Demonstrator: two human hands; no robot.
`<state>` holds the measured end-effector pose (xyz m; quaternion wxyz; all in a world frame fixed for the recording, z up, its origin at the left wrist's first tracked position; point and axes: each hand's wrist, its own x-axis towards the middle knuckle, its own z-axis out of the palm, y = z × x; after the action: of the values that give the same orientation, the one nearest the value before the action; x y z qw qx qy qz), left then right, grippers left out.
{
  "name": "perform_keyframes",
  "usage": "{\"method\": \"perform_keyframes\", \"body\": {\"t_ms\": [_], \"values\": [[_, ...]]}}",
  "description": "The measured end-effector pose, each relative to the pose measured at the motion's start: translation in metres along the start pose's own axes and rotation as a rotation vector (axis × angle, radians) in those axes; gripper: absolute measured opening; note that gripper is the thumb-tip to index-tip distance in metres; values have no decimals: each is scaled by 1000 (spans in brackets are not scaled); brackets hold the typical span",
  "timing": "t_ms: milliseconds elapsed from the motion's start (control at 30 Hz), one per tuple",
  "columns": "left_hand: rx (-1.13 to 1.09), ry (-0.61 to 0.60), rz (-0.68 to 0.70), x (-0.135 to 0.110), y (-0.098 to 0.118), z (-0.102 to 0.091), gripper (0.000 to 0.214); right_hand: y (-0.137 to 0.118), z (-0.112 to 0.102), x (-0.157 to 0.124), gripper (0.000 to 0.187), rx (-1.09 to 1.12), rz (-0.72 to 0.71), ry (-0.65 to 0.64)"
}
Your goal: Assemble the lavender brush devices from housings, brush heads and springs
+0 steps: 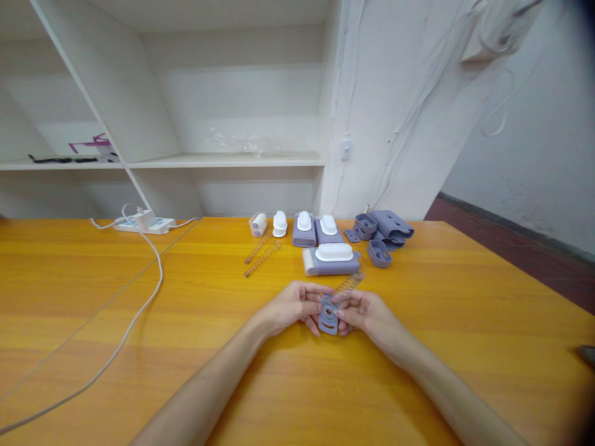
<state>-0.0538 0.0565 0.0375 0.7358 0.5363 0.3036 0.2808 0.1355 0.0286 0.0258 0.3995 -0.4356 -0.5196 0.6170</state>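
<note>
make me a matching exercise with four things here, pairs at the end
1. slotted grey plate
2. power strip
3. clear plastic
4. two loose springs

A. on the shelf
B. coppery brown
C. held between left hand and right hand
D. at the back left of the table

Pairs: 1-C, 2-D, 3-A, 4-B

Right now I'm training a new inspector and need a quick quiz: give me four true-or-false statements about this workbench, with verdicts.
1. The left hand and right hand both touch the grey plate. True.
2. Three springs lie loose on the table. False: two loose springs lie on the table; a third spring is at the right hand.
3. Clear plastic lies on the shelf. True.
4. The power strip is on that shelf. False: the power strip is on the table.
</note>
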Motion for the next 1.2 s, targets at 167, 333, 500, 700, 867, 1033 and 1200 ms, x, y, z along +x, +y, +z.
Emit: {"method": "perform_keyframes", "body": {"t_ms": [167,333,500,700,867,1033,1200], "values": [[-12,18,-8,1,-1,1,53,2,-1,1,32,-4,12,-9],[-13,8,-16,2,-2,0,55,0,0,1,32,-17,9,-3],[4,5,-39,2,0,-1,53,0,2,2,28,-72,-5,3],[13,2,-59,3,-1,-3,52,3,5,2,25,-101,-26,20],[22,-7,-66,3,-1,-4,51,8,6,3,24,-105,-55,19],[9,-15,-23,3,-3,-5,48,11,5,4,24,-119,-77,22],[-75,19,46,4,-10,-4,49,6,4,1,27,-77,-102,8]]}}
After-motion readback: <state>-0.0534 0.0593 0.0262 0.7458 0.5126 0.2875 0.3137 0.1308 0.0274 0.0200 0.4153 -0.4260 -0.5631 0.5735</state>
